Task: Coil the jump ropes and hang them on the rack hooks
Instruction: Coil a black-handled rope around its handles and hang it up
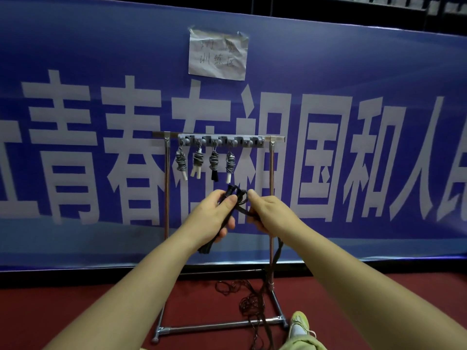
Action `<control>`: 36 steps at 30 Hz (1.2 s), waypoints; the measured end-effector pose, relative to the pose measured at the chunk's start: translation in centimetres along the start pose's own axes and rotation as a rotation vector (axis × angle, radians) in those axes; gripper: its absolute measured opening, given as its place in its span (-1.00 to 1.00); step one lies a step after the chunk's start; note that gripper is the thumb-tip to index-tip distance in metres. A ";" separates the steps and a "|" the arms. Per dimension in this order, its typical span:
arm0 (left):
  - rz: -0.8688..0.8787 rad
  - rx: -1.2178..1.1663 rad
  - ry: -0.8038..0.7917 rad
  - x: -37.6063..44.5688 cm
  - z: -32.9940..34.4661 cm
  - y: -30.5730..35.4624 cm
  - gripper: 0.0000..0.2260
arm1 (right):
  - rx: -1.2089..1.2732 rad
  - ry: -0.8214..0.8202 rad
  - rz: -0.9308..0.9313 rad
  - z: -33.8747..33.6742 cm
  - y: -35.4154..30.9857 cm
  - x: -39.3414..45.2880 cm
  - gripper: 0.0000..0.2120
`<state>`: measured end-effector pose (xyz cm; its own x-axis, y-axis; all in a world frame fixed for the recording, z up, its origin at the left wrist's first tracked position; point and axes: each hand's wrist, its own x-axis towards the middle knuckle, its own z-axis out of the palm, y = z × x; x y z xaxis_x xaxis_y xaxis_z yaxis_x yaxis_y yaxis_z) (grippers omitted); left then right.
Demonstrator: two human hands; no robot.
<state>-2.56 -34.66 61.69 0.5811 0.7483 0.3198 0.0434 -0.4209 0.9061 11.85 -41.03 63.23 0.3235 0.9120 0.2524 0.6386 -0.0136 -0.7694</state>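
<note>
Head view, standing in front of the rack [272, 188]. I see both arms stretched forward at mid-frame.

Left hand [211, 214]: grip closed around the black jump rope [237, 200], fingers and thumb curled over the two handles, which are held together and slant up toward the rack bar. The handle ends stick out below the palm.

Right hand [269, 213]: grip closed on the rope's cord just beside the left hand, thumb on top. The cord crosses between the two hands in a short taut length. How many turns lie around the handles I cannot tell.

From the right hand the rest of the cord drops down along the rack's right post and ends in a loose tangled pile on the red floor [75, 306], inside the rack's base frame.

Hook strip [222, 141] on the top bar: four coiled ropes [205, 161] hang in a row from its left part, three grey-and-white, one black. The hooks at the strip's right end are free.

Behind the rack: blue banner [379, 72] with large white characters, crumpled paper note [218, 55] taped above. A yellow-green shoe [300, 324] is just beside the base's right foot.
</note>
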 end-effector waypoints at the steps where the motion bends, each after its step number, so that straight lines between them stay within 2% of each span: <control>1: -0.003 0.017 0.000 0.0 -0.2 0.0 -0.79 | 0.015 -0.018 0.013 -0.2 0.0 -0.2 -0.43; 3: -0.015 0.058 -0.001 0.0 -0.5 0.0 -0.76 | -0.022 -0.073 0.013 -0.7 0.0 -0.6 -0.45; 8: -0.051 0.106 0.003 0.3 -1.5 -0.5 -0.76 | -0.268 -0.161 0.001 -2.5 -0.5 -1.3 -0.90; 13: -0.046 0.257 -0.041 0.4 -1.3 0.1 -0.82 | -0.452 -0.079 -0.222 -4.0 -2.1 -2.1 -0.95; 16: -0.070 0.281 -0.158 -0.1 -1.5 0.7 -0.80 | -0.478 -0.078 -0.386 -5.0 -3.8 -2.6 -0.90; 19: -0.086 0.152 -0.309 -1.2 -1.6 0.9 -0.80 | -0.377 -0.149 -0.421 -5.3 -4.8 -2.0 -0.93; 25: -0.059 0.111 -0.465 -2.7 -0.8 1.5 -0.88 | -0.034 -0.475 -0.314 -4.5 -5.2 0.0 -0.90; 27: -0.026 -0.033 -0.540 -2.8 -0.8 1.4 -0.84 | 0.153 -0.567 -0.233 -3.9 -4.7 0.7 -0.85; 28: 0.002 -0.158 -0.586 -2.7 -0.9 1.3 -0.75 | 0.268 -0.598 -0.185 -3.7 -4.2 1.0 -0.81; 30: 0.021 -0.378 -0.630 -2.6 -1.2 0.8 -0.51 | 0.444 -0.592 -0.110 -3.3 -3.2 1.1 -0.75; 31: 0.023 -0.448 -0.610 -2.6 -1.3 0.6 -0.46 | 0.498 -0.568 -0.091 -3.0 -2.7 1.0 -0.75; 33: 0.013 -0.523 -0.508 -2.5 -1.2 0.3 -0.53 | 0.587 -0.499 -0.057 -2.1 -1.7 0.6 -0.76; 36: -0.051 -0.489 -0.359 -2.5 -1.0 0.3 -0.61 | 0.678 -0.375 -0.038 -0.9 0.1 -0.3 -0.64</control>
<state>-4.78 -36.12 61.42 0.8298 0.5058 0.2359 -0.2504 -0.0404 0.9673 12.45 -41.66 63.63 -0.0256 0.9862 0.1634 0.0384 0.1643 -0.9857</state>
